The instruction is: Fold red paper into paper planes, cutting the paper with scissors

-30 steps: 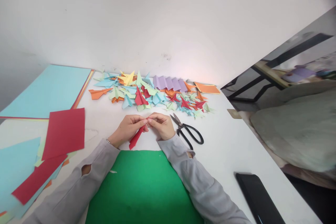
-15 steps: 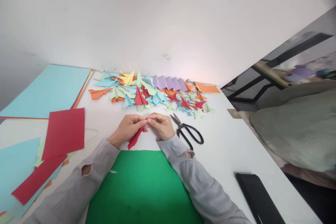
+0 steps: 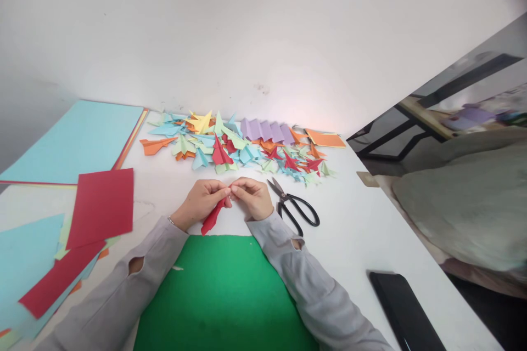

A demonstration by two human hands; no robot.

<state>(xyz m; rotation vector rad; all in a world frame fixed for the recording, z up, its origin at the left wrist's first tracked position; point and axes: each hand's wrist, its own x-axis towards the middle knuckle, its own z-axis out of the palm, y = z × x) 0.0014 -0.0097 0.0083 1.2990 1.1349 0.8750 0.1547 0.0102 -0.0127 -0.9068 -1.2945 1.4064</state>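
Between my two hands is a small folded piece of red paper (image 3: 213, 218), its wider end slanting down to the left. My left hand (image 3: 202, 201) pinches it with thumb and fingertips. My right hand (image 3: 254, 197) closes on its upper tip, and the two thumbs almost meet there. The fingers cover that tip, so its folds are hidden. Just right of my right hand lie scissors (image 3: 284, 196) with black handles, blades a little apart. Below my hands is a green sheet (image 3: 222, 290). Behind them spreads a heap of small folded paper planes (image 3: 222, 152) in several colours.
Large blue sheets (image 3: 78, 137) lie at the back left, with a red square (image 3: 102, 203) and a red strip (image 3: 61, 279) nearer. A pleated purple paper (image 3: 267, 131) and orange paper (image 3: 327, 138) sit by the wall. A black phone-like object (image 3: 405, 310) is at the front right.
Both hands keep their pinch on the red paper, almost in the same place. Its lower end has shifted very slightly. The view has moved a touch.
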